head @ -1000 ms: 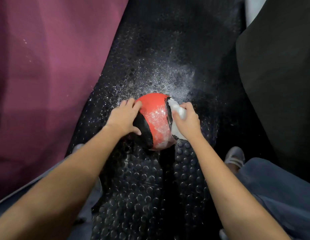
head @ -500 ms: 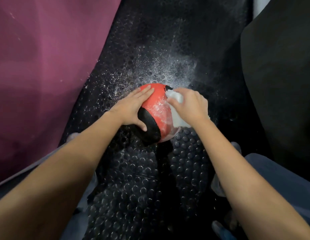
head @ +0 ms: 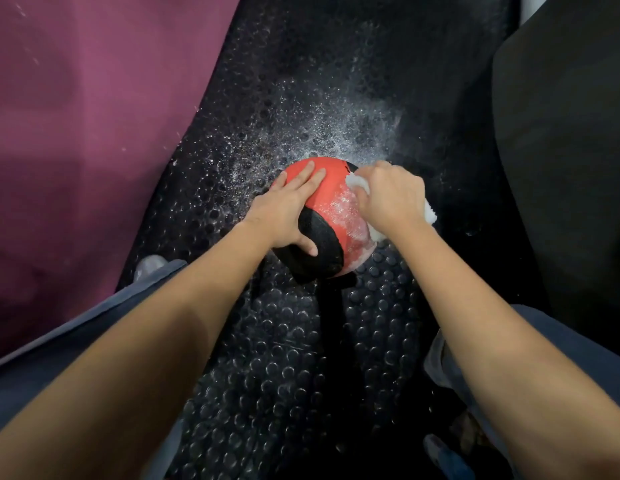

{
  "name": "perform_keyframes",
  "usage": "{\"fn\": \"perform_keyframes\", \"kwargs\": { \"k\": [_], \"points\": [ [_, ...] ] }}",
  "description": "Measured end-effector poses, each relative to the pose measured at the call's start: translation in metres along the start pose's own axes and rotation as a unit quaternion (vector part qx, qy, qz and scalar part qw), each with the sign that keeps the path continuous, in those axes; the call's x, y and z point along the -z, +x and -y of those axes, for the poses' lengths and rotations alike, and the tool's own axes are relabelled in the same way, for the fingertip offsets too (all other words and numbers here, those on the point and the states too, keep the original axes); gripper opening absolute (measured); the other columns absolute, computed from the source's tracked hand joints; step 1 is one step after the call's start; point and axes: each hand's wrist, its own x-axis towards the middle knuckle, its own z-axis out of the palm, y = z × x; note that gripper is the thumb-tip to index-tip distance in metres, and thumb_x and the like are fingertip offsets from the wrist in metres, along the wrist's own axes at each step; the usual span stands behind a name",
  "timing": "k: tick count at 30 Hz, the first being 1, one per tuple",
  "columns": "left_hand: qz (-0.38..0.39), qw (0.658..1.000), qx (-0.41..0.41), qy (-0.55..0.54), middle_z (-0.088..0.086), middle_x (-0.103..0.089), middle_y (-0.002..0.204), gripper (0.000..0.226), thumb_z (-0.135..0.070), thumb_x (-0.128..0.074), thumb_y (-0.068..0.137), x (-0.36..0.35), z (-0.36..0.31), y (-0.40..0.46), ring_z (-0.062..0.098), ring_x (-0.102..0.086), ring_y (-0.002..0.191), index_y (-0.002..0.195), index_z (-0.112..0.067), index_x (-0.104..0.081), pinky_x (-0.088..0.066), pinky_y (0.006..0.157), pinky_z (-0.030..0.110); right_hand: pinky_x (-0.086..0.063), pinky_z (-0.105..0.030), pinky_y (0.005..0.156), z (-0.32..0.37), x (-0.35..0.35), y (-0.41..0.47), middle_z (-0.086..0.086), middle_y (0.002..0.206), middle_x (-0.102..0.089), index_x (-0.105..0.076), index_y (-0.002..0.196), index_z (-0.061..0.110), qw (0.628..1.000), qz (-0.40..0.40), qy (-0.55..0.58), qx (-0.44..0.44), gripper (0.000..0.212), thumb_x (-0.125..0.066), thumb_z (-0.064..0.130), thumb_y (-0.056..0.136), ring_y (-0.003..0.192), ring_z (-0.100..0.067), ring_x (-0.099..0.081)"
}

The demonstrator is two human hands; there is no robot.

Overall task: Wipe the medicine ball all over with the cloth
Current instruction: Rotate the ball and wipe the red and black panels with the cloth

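Ball (head: pixel 331 188), red with black panels, is sitting on the black studded mat (head: pixel 267 375), about mid-width, toward the far half. Left hand (head: pixel 287 206) is lying on the ball's left top, fingers straight and spread flat on the red part, thumb pressing the black panel lower down. Right hand (head: pixel 391 195) is pressing a white cloth (head: pixel 429 213) against the ball's right side, fingers curled round the cloth, cloth sticking out past the knuckles and by the wrist. Red surface beside the cloth is looking wet and foamy. White specks are covering the mat beyond the ball. Maroon surface (head: pixel 76 133) is lying along the mat's left edge, dark surface (head: pixel 561 168) along the right
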Motion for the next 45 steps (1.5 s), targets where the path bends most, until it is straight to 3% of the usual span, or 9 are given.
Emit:
{"fn": "perform_keyframes", "kwargs": {
  "k": [5,10,14,19,23,28,34,42,45],
  "points": [
    [0.006,1.000,0.005,0.016,-0.019,0.016,0.159,0.139,-0.052,-0.087,0.057,0.003,0.001,0.003,0.026,0.002,0.150,0.152,-0.037,0.012,-0.030,0.108,0.061,-0.035,-0.033,0.066,0.010,-0.005,-0.018,-0.003,0.111,-0.056,-0.059,0.120,0.025,0.997,-0.013,-0.016,0.081,0.028,-0.044,0.030,0.096,0.102,-0.025,-0.054],
    [0.003,1.000,0.007,0.006,-0.020,0.015,0.159,0.138,-0.052,-0.087,0.057,0.000,-0.005,0.003,0.027,0.003,0.150,0.152,-0.038,0.012,-0.032,0.105,0.063,-0.038,-0.034,0.069,-0.004,-0.003,-0.004,-0.005,0.106,-0.058,-0.063,0.111,0.019,1.000,-0.018,0.016,-0.015,0.026,-0.044,0.025,0.095,0.097,-0.028,-0.057],
    [0.002,1.000,0.009,0.018,-0.021,0.016,0.159,0.138,-0.054,-0.087,0.056,0.002,-0.001,0.004,0.026,0.001,0.150,0.152,-0.038,0.012,-0.034,0.104,0.061,-0.037,-0.034,0.065,0.006,-0.011,-0.023,-0.003,0.106,-0.057,-0.060,0.117,0.024,0.996,-0.033,0.006,0.081,0.026,-0.046,0.029,0.096,0.097,-0.026,-0.057],
    [-0.004,1.000,0.020,0.021,-0.021,0.015,0.159,0.137,-0.057,-0.085,0.057,-0.001,-0.008,0.003,0.027,0.000,0.150,0.152,-0.039,0.012,-0.037,0.103,0.060,-0.037,-0.034,0.067,0.002,-0.009,-0.011,-0.003,0.108,-0.056,-0.061,0.115,0.024,0.999,-0.033,0.025,-0.002,0.025,-0.046,0.031,0.095,0.097,-0.027,-0.057],
    [-0.008,1.000,0.020,0.007,-0.021,0.014,0.159,0.137,-0.056,-0.086,0.056,0.000,-0.004,0.005,0.026,-0.001,0.150,0.152,-0.039,0.010,-0.037,0.105,0.059,-0.030,-0.029,0.054,0.024,-0.019,-0.040,-0.003,0.090,-0.060,-0.068,0.101,0.026,0.992,-0.059,-0.037,0.105,0.019,-0.065,0.027,0.083,0.079,-0.025,-0.060],
    [-0.016,0.999,0.033,-0.004,-0.020,0.012,0.160,0.134,-0.059,-0.084,0.058,-0.001,-0.013,0.008,0.029,-0.002,0.150,0.153,-0.038,0.009,-0.033,0.106,0.058,-0.032,-0.033,0.064,0.021,-0.017,-0.019,-0.004,0.114,-0.055,-0.058,0.121,0.023,0.998,-0.046,-0.028,0.014,0.030,-0.046,0.029,0.095,0.100,-0.026,-0.056],
    [-0.020,0.999,0.043,-0.006,-0.019,0.012,0.160,0.132,-0.056,-0.084,0.061,0.001,-0.015,0.013,0.031,-0.005,0.149,0.153,-0.038,0.008,-0.034,0.106,0.057,-0.031,-0.024,0.046,0.031,-0.025,-0.036,0.000,0.071,-0.059,-0.070,0.075,0.025,0.989,-0.112,-0.065,0.072,0.021,-0.081,0.024,0.057,0.059,-0.020,-0.059],
    [-0.023,0.998,0.049,-0.014,-0.019,0.009,0.161,0.135,-0.054,-0.086,0.057,-0.003,-0.016,0.011,0.032,-0.006,0.149,0.154,-0.035,0.006,-0.034,0.106,0.057,-0.035,-0.025,0.046,0.026,-0.029,-0.038,-0.001,0.069,-0.057,-0.070,0.076,0.022,0.978,-0.159,-0.072,0.116,0.022,-0.078,0.027,0.056,0.058,-0.022,-0.057],
    [-0.039,0.998,0.041,-0.009,-0.021,0.009,0.160,0.116,-0.037,-0.080,0.075,-0.004,-0.018,0.011,0.032,-0.007,0.149,0.153,-0.038,0.006,-0.037,0.105,0.056,-0.036,-0.024,0.045,0.037,-0.025,-0.027,0.000,0.067,-0.059,-0.068,0.065,0.021,0.977,-0.155,-0.081,0.122,0.019,-0.081,0.021,0.053,0.055,-0.020,-0.057]
  ]
}}
